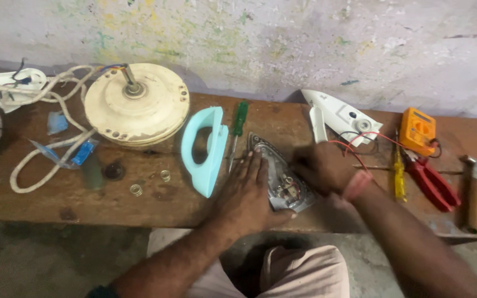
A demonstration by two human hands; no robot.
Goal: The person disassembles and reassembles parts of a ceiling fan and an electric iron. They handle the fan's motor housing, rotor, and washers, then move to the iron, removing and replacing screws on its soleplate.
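Observation:
A metal iron base plate point(280, 179) with exposed wiring lies on the wooden bench point(40, 204), tip pointing away from me. My left hand point(245, 194) rests flat against its left side, fingers spread. My right hand point(320, 166) is curled on the plate's right edge; what its fingers pinch is hidden. A light blue iron handle point(204, 150) lies just left of my left hand, with a green-handled screwdriver point(237, 128) beside it.
A cream fan motor point(137, 105) with white cord sits at left, two small rings point(150, 183) before it. On the right lie a white iron cover point(340, 116), an orange multimeter point(418, 130) with red lead, a yellow tester point(399, 171), red pliers point(433, 182) and a hammer point(472, 187).

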